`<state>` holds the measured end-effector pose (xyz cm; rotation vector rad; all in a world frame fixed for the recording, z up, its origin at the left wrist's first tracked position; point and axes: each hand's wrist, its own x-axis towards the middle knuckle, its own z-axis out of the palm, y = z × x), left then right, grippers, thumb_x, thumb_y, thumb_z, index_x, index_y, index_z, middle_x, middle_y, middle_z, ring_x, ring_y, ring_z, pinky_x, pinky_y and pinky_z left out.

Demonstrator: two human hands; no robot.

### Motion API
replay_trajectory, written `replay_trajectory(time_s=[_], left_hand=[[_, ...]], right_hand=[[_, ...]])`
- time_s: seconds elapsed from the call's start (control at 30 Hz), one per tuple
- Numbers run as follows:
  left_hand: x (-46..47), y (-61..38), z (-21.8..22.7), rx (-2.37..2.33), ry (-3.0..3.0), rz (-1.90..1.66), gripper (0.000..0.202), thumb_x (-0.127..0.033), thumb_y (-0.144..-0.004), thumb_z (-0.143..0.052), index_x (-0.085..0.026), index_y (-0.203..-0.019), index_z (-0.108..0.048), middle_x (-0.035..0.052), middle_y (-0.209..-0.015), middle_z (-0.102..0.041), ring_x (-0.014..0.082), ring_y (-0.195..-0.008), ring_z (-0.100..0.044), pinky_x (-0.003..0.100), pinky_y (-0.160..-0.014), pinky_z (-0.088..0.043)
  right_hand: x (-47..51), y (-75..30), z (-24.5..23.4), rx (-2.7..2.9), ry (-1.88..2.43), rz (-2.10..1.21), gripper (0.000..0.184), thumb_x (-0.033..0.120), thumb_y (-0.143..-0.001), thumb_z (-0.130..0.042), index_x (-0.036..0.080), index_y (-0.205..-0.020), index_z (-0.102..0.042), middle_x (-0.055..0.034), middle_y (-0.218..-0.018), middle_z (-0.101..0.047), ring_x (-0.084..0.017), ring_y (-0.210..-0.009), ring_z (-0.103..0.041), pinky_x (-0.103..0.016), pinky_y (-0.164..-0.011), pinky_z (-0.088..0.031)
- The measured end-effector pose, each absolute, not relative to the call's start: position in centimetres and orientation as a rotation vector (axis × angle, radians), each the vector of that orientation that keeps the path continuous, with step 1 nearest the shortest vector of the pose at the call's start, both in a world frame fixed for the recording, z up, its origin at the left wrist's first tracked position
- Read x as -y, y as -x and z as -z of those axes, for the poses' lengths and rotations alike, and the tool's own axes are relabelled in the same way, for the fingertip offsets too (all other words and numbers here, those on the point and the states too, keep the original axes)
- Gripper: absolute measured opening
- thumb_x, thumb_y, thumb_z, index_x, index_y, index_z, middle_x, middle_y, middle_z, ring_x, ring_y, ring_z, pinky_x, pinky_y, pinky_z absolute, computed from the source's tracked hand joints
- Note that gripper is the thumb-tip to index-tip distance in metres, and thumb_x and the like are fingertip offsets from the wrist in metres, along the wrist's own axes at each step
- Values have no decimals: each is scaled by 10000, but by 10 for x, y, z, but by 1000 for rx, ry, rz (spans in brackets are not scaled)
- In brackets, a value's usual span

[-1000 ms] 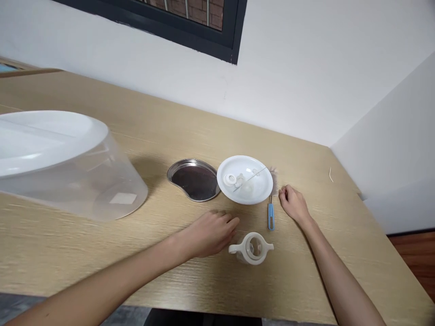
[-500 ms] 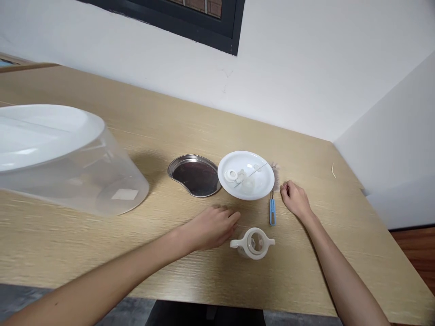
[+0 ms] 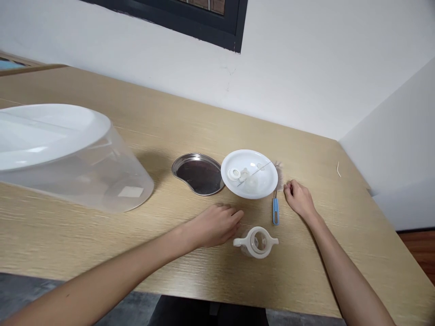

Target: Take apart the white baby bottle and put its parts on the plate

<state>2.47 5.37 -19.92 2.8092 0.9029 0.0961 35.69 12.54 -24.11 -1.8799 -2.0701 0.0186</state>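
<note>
My left hand (image 3: 220, 225) rests on the table with its fingers curled under and nothing seen in it. Just right of it stands a clear baby bottle (image 3: 259, 243) with a cream two-handled collar, its mouth uncovered. My right hand (image 3: 300, 198) lies closed on the table, no object visible in it. Close to its left is a bottle brush (image 3: 275, 209) with a blue handle, its bristles partly hidden behind a white bowl (image 3: 234, 159). Inside the bowl lie a white ring (image 3: 234, 174), some translucent pieces (image 3: 251, 182) and a thin rod (image 3: 260, 169).
A kidney-shaped steel tray (image 3: 200, 175) touches the bowl's left side. Far left, a large translucent container with a white lid (image 3: 61, 131) takes up much of the table (image 3: 163, 117). A short pale strip (image 3: 338, 169) lies at the right, near the wall.
The view has shifted slightly, so everything appears a little further right. Both hands and the objects keep their places on the table.
</note>
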Motion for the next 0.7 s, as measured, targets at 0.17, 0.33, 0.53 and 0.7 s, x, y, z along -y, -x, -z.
replay_trajectory(time_s=[0.17,0.33,0.53,0.7], left_hand=[[-54,-24,199,-909,-2796,-80,57,-207,-991,-520,-172,-946,-516,80,-882,-646,277,-784,-650,361,-676,-474],[-54,-25,198,-919,-2793,-63,64,-212,-1001,-511,-168,-956,-523,84,-899,-650,276,-797,-655,361,-691,-484],[-53,-26,196,-923,-2802,-12,75,-223,-1007,-501,-167,-963,-524,89,-920,-659,283,-809,-658,377,-705,-497],[-53,-26,194,-924,-2808,36,84,-227,-1015,-483,-170,-966,-520,87,-933,-661,282,-825,-661,384,-717,-499]], right_hand=[[-125,-357,241,2070,1888,-16,220,362,-979,-411,223,-831,-497,-55,-809,-644,-209,-734,-557,-314,-685,-325],[-126,-357,241,2078,1891,-15,217,360,-978,-410,227,-820,-476,-50,-795,-632,-210,-732,-553,-317,-684,-317],[-125,-356,240,2074,1880,-33,210,354,-975,-413,228,-819,-473,-47,-791,-624,-213,-742,-559,-317,-687,-323],[-125,-356,240,2074,1865,-27,188,327,-972,-420,229,-815,-457,-38,-782,-624,-208,-746,-567,-307,-687,-320]])
